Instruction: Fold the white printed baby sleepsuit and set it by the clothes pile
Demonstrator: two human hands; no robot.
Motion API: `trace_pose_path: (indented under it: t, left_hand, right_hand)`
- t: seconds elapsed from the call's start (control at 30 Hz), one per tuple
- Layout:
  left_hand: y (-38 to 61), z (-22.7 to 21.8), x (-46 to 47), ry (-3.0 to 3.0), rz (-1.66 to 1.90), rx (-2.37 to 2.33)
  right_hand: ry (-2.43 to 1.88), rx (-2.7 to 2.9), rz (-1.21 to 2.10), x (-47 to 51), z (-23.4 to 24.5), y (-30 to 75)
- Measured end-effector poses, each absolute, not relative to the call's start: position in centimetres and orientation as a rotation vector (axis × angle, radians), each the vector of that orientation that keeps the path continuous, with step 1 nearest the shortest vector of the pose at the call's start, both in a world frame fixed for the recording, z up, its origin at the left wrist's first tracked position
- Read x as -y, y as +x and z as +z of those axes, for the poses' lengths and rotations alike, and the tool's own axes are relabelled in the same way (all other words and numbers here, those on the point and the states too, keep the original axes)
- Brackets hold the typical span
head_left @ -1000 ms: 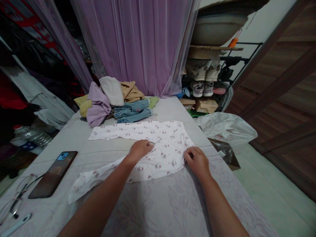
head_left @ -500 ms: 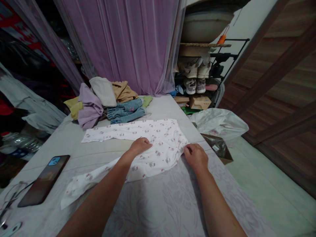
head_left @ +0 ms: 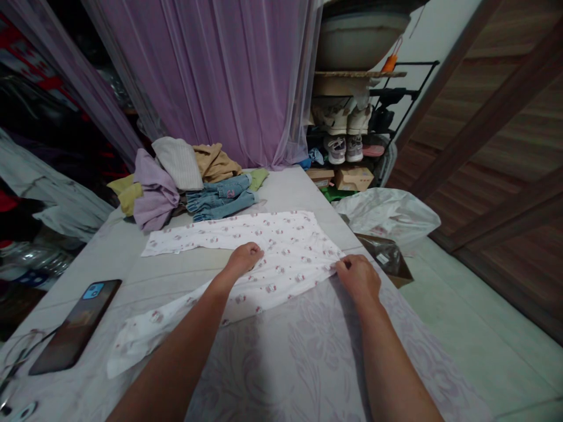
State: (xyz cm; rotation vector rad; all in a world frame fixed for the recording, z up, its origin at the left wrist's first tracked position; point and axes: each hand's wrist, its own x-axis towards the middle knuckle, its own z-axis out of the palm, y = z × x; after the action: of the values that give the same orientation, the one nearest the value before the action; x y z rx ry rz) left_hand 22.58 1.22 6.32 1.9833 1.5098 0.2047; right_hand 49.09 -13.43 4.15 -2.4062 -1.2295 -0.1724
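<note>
White fabric printed with small cartoon figures makes up the pants [head_left: 281,258] lying at the middle of the head view, spread on a pale floral cover [head_left: 303,357]. Their waist end points right and both legs reach left, parted by a gap; the nearer leg passes under the left forearm, and its hem looks slightly rumpled.

The left hand [head_left: 243,258] rests on the pants near where the legs divide, fingers curled in and thumb against the forefinger, pinching the cloth. The right hand [head_left: 359,278] pinches the near corner of the waist between thumb and forefinger, and shallow creases run from that corner.

Beyond the farther leg sits a heap of clothes: a lavender garment [head_left: 153,196], a light striped garment [head_left: 179,164], a tan garment [head_left: 216,163] and ruffled blue denim [head_left: 222,196]. To the left, a dark smartphone [head_left: 73,334] lies back up just beside eyeglasses [head_left: 12,371] cut by the frame edge.

Purple curtains [head_left: 220,82] hang behind the heap. Right of them, a rack holds sneakers [head_left: 336,149] beneath a large basin [head_left: 360,44]. A clear plastic bag [head_left: 389,214] and an open carton [head_left: 404,278] stand beside the covered surface, near a brown wooden door [head_left: 505,117].
</note>
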Motion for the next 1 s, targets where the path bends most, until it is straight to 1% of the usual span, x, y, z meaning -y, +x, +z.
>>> trace_pose_path:
  t: [0.17, 0.27, 0.37, 0.47, 0.53, 0.6, 0.8, 1.0]
  left_hand:
    - [23.2, 6.6, -0.8, 2.089, 0.191, -1.607]
    - [23.3, 6.8, -0.6, 2.206, 0.132, -1.650]
    - [23.0, 7.1, -0.9, 2.194, 0.109, -1.594]
    - [22.7, 7.4, -1.4, 2.126, 0.124, -1.544]
    - [22.6, 7.5, -1.7, 2.103, 0.131, -1.534]
    - [22.5, 7.3, -1.9, 2.093, 0.139, -1.532]
    - [22.5, 7.0, -2.1, 2.076, 0.175, -1.544]
    - [22.6, 6.9, -1.7, 2.095, 0.222, -1.596]
  right_hand:
    - [-2.443, 1.208, -0.116, 13.8, 4.1, 49.7]
    - [-2.374, 1.185, -0.132, 13.8, 4.4, 49.2]
    - [-2.131, 1.303, -0.089, 13.8, 4.9, 48.6]
    - [-1.794, 1.698, 0.153, 13.7, 5.2, 47.5]
    - [-1.670, 1.912, 0.296, 13.6, 5.2, 46.8]
    - [-1.668, 2.000, 0.343, 13.4, 5.2, 46.3]
    - [-1.667, 2.063, 0.350, 13.3, 5.9, 46.2]
    - [-1.584, 2.042, 0.637, 14.0, 6.7, 47.1]
